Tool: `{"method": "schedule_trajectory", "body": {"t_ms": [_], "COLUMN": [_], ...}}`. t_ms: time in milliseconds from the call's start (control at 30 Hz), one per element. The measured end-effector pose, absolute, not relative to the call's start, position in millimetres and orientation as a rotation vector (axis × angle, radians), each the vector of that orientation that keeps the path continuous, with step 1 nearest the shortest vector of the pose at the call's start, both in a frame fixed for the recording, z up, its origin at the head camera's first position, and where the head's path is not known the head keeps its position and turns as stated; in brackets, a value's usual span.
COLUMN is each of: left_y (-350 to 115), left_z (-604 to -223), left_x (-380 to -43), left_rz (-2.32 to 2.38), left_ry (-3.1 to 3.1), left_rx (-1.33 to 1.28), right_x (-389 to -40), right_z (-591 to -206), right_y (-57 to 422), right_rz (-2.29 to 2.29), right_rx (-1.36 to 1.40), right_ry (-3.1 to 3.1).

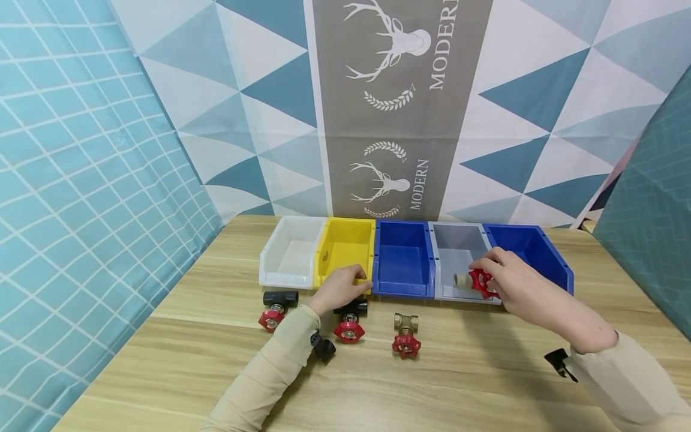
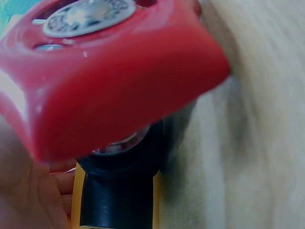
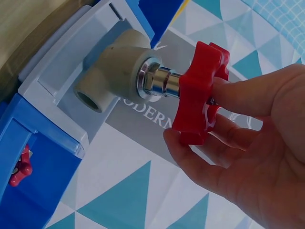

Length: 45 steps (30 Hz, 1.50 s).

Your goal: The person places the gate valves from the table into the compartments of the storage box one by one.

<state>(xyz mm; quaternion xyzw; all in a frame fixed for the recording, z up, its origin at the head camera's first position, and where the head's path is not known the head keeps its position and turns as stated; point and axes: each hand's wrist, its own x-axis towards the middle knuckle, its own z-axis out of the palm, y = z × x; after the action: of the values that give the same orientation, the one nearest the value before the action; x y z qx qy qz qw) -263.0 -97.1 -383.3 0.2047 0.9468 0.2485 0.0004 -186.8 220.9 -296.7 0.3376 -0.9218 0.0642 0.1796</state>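
My right hand pinches the red handwheel of a valve with a beige-grey plastic tee body. The valve overlaps the front of the grey bin, its body pointing into the bin. At the yellow bin, my left hand holds the front lip between thumb and fingers. Just below that hand a black-bodied valve with a red handwheel lies on the table, and this wheel fills much of the left wrist view.
Another black valve lies at the left, a brass valve at centre. Also in the row are a white bin, a middle blue bin and a right blue bin, with a red handwheel inside. A patterned cloth hangs behind.
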Motion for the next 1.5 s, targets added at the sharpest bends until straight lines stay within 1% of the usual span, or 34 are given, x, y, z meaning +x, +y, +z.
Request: {"method": "schedule_trajectory", "body": {"t_ms": [467,767,1100,1500], "left_y": [-97.2,-97.2,-96.6,-96.4], "left_z": [-383.2,-383.5,-382.1,-382.3], "left_x": [-263.0,-262.4,-262.3,-262.4], "left_rz": [0.773,0.777,0.781,0.774], "left_ry": [2.975,2.968,2.967,2.971], "left_rx": [0.640,0.623,0.624,0.627], "right_x": [-205.1,-216.7,-229.3,-240.1], "right_z": [-305.1,-316.2,-325.6,-335.7], "right_y": [220.6,219.5,218.3,215.8], "right_rz": [0.252,0.273,0.305,0.320], "right_rx": [0.874,0.870,0.788,0.799], "right_ry": [-2.714,-2.695,-2.769,-2.742]}}
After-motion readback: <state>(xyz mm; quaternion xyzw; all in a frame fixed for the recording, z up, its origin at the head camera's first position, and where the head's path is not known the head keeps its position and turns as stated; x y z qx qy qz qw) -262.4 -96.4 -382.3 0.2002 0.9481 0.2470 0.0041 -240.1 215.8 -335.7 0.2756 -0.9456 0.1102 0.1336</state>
